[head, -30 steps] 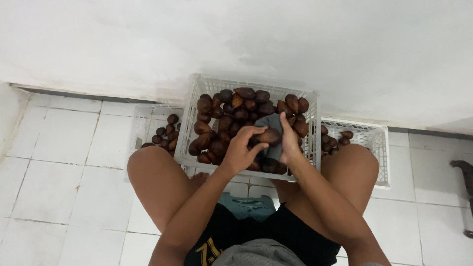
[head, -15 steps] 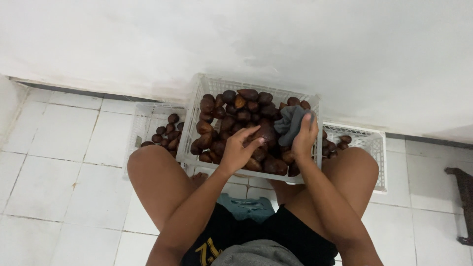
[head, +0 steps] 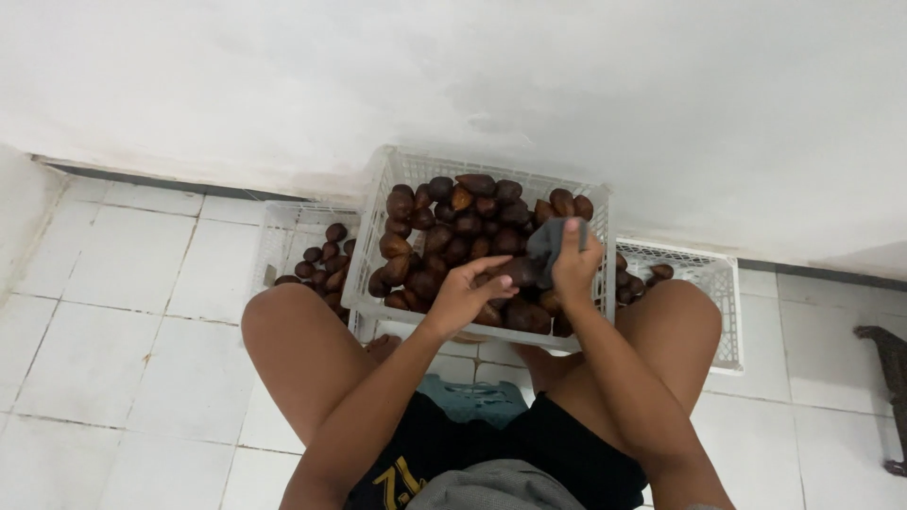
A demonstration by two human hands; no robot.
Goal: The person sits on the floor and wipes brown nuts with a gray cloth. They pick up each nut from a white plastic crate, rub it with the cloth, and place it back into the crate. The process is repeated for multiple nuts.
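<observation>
You look down into soft, even daylight; nothing here is dim. The white wall (head: 472, 76) fills the upper half and reads bright but not blown out, with a faint grey mottling towards 1 o'clock. No hard shadows fall: you see only a gentle darkening under the white crate (head: 397, 179) and between your knees at 6 o'clock. The floor tiles (head: 104, 312) at 9 o'clock carry a mild sheen, no glare. The brown fruits (head: 444, 236) sit dark, their detail muddy. Focus is fair at the centre; the wall's base line bows slightly, a wide-lens bend towards 3 and 9 o'clock.
</observation>
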